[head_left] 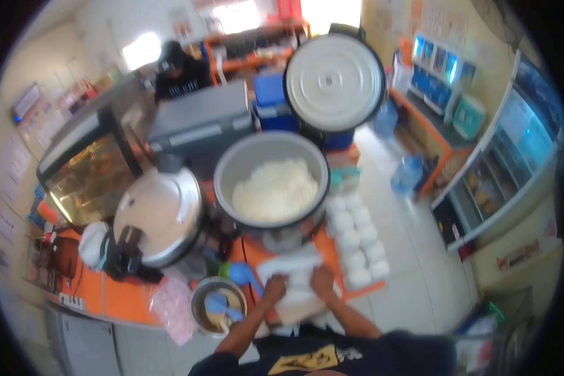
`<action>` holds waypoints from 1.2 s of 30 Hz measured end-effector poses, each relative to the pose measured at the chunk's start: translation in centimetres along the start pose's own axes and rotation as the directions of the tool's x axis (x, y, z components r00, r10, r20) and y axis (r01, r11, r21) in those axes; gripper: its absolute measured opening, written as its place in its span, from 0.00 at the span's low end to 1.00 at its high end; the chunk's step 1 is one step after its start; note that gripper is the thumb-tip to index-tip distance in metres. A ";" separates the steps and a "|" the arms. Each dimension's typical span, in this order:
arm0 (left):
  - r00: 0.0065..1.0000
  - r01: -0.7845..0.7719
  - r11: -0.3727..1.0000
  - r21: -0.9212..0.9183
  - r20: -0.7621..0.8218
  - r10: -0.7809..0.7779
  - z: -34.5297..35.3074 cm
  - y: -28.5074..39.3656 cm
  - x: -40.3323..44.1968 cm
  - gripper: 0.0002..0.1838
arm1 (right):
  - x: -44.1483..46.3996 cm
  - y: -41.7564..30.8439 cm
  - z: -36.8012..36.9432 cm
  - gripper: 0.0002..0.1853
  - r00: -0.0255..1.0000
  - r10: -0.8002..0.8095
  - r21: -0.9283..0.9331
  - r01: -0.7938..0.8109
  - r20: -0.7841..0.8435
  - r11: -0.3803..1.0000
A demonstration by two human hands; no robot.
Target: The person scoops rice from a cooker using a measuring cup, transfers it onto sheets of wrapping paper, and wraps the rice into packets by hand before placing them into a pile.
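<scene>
Both hands are low in the head view, over a white sheet or wrap (291,263) on the orange counter. My left hand (274,289) has its fingers curled at the sheet's left part. On the right part, my right hand (323,280) also has bent fingers against the white material. Blur hides the fingertips. Just beyond the hands stands a large open cooker (227,182) holding white rice (276,191), its round lid (334,81) raised behind it. White wrapped bundles (357,241) lie in rows to the right.
Left of the open cooker is a closed pressure cooker (160,213). A metal pot (200,301) with a blue scoop (216,303) stands near my left forearm, beside a pink plastic bag (172,307). Another person (182,78) is beyond a grey cooler (200,119).
</scene>
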State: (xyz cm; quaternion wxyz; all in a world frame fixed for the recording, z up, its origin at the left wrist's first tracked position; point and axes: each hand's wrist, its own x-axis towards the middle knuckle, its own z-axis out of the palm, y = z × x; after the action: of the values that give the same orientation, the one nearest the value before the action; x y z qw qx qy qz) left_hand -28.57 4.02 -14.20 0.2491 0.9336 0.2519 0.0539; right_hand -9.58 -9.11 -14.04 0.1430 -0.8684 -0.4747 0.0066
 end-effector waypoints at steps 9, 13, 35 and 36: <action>0.988 -0.113 0.990 -0.085 -0.111 0.104 -2.5 2.4 -0.4 0.14 | -0.5 -1.6 -3.3 0.13 0.995 0.078 0.026 -0.080 0.068 0.996; 0.979 -0.113 0.983 -0.145 -0.184 0.085 -2.7 3.3 -1.6 0.09 | -1.9 -1.1 -3.2 0.11 0.996 -0.004 0.030 0.006 -0.088 1.000; 0.987 0.151 0.957 -0.248 -0.014 -0.159 -2.5 0.9 2.8 0.13 | 1.9 1.8 -2.4 0.09 0.912 0.290 0.307 -0.375 0.289 0.874; 0.990 0.128 0.959 -0.252 -0.027 -0.139 -2.9 1.3 2.4 0.13 | 1.8 2.1 -3.1 0.10 0.918 0.213 0.374 -0.337 0.334 0.864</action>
State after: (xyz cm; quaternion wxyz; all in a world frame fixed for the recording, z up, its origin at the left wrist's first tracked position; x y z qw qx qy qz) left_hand -26.53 5.51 -11.08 0.3621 0.8742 0.3110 0.0892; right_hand -6.42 -9.43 -11.38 0.2568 -0.8656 -0.3471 0.2536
